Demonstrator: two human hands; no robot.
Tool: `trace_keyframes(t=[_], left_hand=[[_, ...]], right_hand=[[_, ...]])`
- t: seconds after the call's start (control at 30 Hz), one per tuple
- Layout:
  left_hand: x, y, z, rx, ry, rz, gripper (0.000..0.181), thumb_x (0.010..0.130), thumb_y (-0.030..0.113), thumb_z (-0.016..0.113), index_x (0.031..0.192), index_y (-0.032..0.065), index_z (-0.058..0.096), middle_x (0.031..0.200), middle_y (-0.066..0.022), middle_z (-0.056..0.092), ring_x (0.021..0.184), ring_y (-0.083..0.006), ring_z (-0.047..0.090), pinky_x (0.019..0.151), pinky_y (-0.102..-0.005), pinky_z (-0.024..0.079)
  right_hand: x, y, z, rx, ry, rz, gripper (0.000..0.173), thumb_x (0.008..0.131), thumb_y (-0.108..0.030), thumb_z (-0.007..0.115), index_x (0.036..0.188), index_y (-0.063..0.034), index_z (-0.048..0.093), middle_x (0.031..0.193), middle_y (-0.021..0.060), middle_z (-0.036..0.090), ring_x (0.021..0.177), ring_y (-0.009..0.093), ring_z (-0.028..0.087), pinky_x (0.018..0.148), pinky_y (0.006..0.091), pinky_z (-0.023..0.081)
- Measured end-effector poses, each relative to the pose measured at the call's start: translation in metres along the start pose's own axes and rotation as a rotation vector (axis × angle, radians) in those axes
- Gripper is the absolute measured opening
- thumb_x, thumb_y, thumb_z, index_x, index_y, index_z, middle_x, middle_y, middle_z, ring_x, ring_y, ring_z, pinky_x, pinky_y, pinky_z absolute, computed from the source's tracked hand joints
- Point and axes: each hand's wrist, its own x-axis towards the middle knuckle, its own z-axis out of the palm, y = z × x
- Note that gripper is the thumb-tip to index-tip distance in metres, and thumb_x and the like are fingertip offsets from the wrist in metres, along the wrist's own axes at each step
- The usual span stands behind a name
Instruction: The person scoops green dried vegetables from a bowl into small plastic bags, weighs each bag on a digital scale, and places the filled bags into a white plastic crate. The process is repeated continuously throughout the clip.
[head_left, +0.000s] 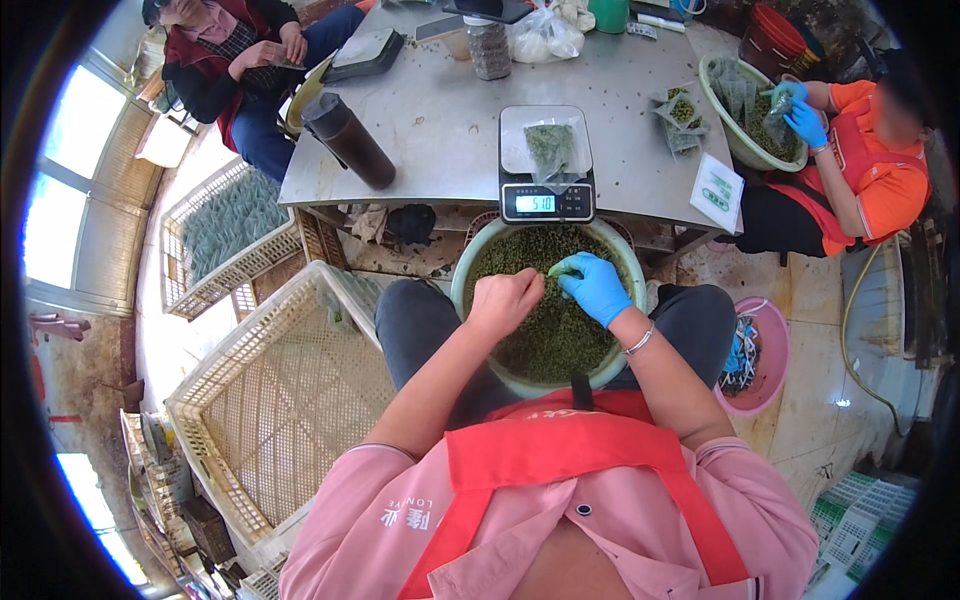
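Note:
My bare left hand (504, 301) is curled, with thumb and forefinger pinched together, over a pale green basin (459, 281) between my knees. Beside it my right hand (596, 289), in a blue glove with greenish fingertips, bends its fingers toward the left fingertips. Whether either hand pinches something small cannot be made out. Small green pellets or buds (551, 337) fill much of the basin. Just beyond, a digital scale (512, 161) with a lit display stands at the table's edge. On its plate lies a clear plastic bag (551, 150) of green material.
A dark flask (349, 142) stands on the metal table (442, 112). An open plastic crate (292, 420) is at my left, with a crate of filled bags (232, 217) beyond. A pink basin (776, 352) sits at right. Two people sit nearby; one wears blue gloves (806, 120).

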Motion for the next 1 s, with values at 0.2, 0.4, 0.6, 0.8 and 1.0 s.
trace_keyframes(t=[0.2,0.4,0.6,0.8,1.0], left_hand=[[-0.011,0.033,0.01,-0.141,0.124,0.152,0.02,0.075,0.021,0.062,0.061,0.007,0.057,0.052,-0.0142,0.052,0.048,-0.032,0.055,0.046,-0.039,0.045],[-0.018,0.012,-0.003,-0.273,-0.015,-0.213,0.028,0.089,0.028,0.051,0.078,0.0039,0.06,0.055,-0.0077,0.06,0.051,-0.0189,0.061,0.051,-0.0331,0.047],[-0.017,0.002,-0.015,-0.43,-0.157,-0.405,0.024,0.089,0.031,0.052,0.089,0.0081,0.058,0.059,-0.0059,0.061,0.052,-0.0222,0.059,0.054,-0.0345,0.046],[-0.015,0.001,-0.021,-0.194,-0.287,-0.086,0.022,0.086,0.027,0.057,0.091,0.0061,0.057,0.063,-0.0073,0.063,0.056,-0.022,0.061,0.054,-0.0347,0.045],[-0.011,-0.009,-0.018,-0.248,-0.235,-0.078,0.021,0.08,0.025,0.061,0.093,0.0085,0.063,0.063,-0.0054,0.064,0.057,-0.0195,0.061,0.055,-0.032,0.046]], right_hand=[[0.003,0.029,0.008,0.236,0.019,0.273,0.015,0.08,-0.005,0.056,0.093,-0.0027,0.063,0.087,0.0122,0.063,0.076,0.022,0.062,0.065,0.0333,0.051],[0.017,0.001,-0.008,1.123,0.04,0.315,0.025,0.084,-0.004,0.055,0.108,0.002,0.055,0.102,0.0133,0.061,0.091,0.024,0.061,0.082,0.0359,0.052],[0.036,-0.024,-0.018,0.987,0.05,0.325,0.032,0.088,-0.012,0.054,0.118,-0.0004,0.051,0.101,0.0134,0.062,0.082,0.022,0.064,0.072,0.0314,0.055],[-0.006,-0.017,0.003,0.473,-0.249,0.254,0.026,0.082,-0.01,0.063,0.107,-0.003,0.062,0.082,0.0043,0.065,0.061,0.009,0.059,0.054,0.0222,0.049],[-0.011,-0.016,-0.003,0.325,-0.213,0.291,0.016,0.081,-0.004,0.06,0.096,-0.0006,0.063,0.077,0.0052,0.064,0.059,0.011,0.06,0.054,0.0242,0.049]])
